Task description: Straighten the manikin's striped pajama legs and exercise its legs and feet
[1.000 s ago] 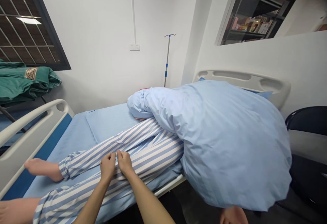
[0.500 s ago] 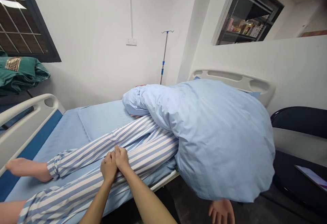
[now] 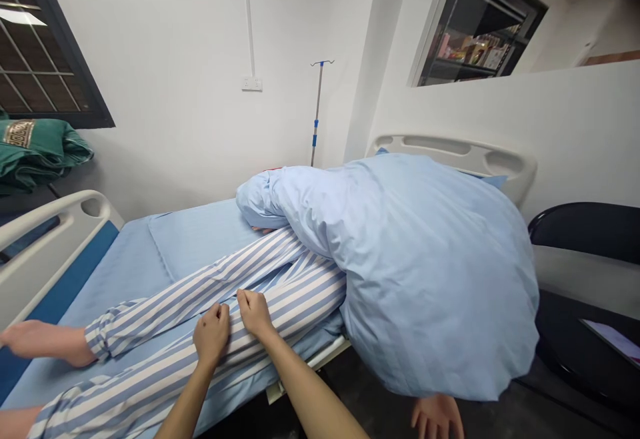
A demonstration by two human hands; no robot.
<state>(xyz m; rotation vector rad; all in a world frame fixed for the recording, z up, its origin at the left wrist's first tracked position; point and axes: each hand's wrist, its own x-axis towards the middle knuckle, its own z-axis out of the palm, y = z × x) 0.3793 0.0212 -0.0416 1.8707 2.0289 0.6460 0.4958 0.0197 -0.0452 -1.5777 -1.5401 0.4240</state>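
My left hand (image 3: 212, 333) is closed in a fist over the thigh of a figure lying on the bed, above blue-and-white striped trousers (image 3: 305, 295). A short way to its right, my right hand (image 3: 254, 312) is also a fist, over the same near leg. No object shows in either fist, and a narrow gap parts them. Whether the knuckles press on the cloth is hard to tell. A light blue quilt (image 3: 430, 252) covers the figure's upper body and bulges over the bed's near side. Bare feet (image 3: 47, 342) stick out at the left.
The bed has a pale footboard (image 3: 60, 239) and a headboard (image 3: 450, 149). From under the quilt, a hand (image 3: 437, 415) hangs down. A black chair (image 3: 590, 339) with a phone (image 3: 613, 340) stands at the right. Behind the bed rises a drip stand (image 3: 316, 115).
My two fists, pressed together before, have come apart sideways, the right one shifting right. The whole view has shifted slightly; the quilt and legs look unchanged.
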